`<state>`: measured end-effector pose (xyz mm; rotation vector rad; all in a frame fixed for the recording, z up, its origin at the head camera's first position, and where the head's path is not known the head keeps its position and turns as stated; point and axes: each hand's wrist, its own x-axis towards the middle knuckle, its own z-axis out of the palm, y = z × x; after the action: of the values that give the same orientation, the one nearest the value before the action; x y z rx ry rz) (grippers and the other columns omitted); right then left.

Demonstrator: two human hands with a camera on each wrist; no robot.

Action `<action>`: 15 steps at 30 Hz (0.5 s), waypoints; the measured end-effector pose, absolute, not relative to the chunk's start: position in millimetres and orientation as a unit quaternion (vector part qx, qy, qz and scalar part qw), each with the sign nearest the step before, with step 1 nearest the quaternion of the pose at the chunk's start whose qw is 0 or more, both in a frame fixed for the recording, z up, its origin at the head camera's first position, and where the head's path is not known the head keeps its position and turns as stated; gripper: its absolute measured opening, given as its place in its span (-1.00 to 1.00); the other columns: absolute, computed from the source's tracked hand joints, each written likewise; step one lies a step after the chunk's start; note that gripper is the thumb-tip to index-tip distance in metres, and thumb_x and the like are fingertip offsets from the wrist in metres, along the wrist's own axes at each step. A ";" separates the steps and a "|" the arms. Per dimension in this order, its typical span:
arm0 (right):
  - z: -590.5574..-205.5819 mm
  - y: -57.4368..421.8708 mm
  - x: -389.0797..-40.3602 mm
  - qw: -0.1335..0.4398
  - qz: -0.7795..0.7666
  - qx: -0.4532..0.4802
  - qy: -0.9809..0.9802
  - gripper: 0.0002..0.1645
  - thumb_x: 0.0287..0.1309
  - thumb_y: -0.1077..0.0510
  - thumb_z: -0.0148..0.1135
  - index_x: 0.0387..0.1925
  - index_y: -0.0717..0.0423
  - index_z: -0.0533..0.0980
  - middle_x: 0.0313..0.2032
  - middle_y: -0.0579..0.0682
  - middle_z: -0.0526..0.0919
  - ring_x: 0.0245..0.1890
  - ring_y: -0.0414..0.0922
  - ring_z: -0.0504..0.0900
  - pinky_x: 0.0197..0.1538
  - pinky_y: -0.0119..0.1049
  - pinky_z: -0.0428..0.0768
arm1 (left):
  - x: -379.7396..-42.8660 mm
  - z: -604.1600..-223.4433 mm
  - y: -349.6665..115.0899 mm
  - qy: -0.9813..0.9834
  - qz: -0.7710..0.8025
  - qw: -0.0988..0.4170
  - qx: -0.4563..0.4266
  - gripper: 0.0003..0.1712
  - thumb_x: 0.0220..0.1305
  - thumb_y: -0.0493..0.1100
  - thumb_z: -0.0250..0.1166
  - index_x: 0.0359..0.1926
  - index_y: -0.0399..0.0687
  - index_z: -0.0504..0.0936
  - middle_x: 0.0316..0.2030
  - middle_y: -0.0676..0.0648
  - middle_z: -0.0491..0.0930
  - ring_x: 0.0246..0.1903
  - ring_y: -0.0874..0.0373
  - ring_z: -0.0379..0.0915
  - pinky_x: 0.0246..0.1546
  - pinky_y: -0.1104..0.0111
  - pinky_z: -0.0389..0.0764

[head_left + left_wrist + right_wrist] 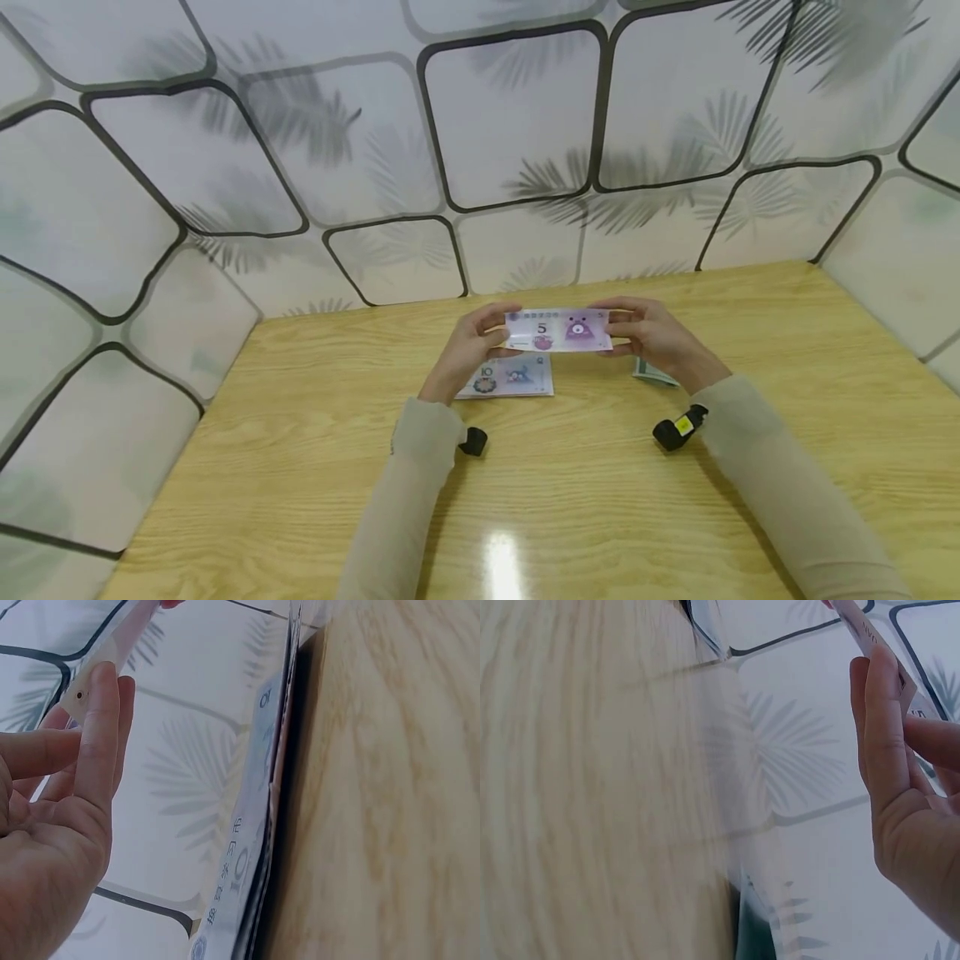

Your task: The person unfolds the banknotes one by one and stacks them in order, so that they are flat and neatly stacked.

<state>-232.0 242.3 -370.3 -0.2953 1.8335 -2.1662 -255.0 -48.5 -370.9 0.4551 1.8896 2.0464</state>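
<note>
A purple-and-white play banknote (558, 331) marked 5 is stretched level between both hands, its printed face toward the head camera. My left hand (471, 343) pinches its left end between thumb and fingers; my right hand (654, 335) pinches the right end the same way. In the left wrist view the left fingers (99, 742) lie along the note's edge, and in the right wrist view the right fingers (885, 727) do likewise. Below the left hand, bluish play banknotes (517, 377) marked 10 lie on the table, partly covered by that hand.
Greenish banknotes (654, 372) lie on the wooden table (570, 492) below the right hand, mostly hidden by it. Black wrist cameras (678, 427) sit at both cuffs. A patterned wall covering (517, 125) rises behind the table and at both sides.
</note>
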 end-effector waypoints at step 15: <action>-367.4 233.1 -232.3 0.159 -0.770 -0.117 0.606 -0.54 0.42 0.50 0.00 0.09 0.05 0.65 -0.08 0.07 0.61 -0.20 -0.08 0.71 -0.17 -0.20 0.74 | -251.6 -366.7 -59.5 0.681 0.702 0.146 0.148 -0.47 0.43 -0.57 0.00 0.37 -0.33 0.43 0.23 -0.33 0.50 0.04 -0.05 0.55 -0.05 0.23 0.70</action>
<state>-232.3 233.1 -367.4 -0.3343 1.7337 -2.2027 -251.6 -59.5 -366.7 0.4248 1.9601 2.0218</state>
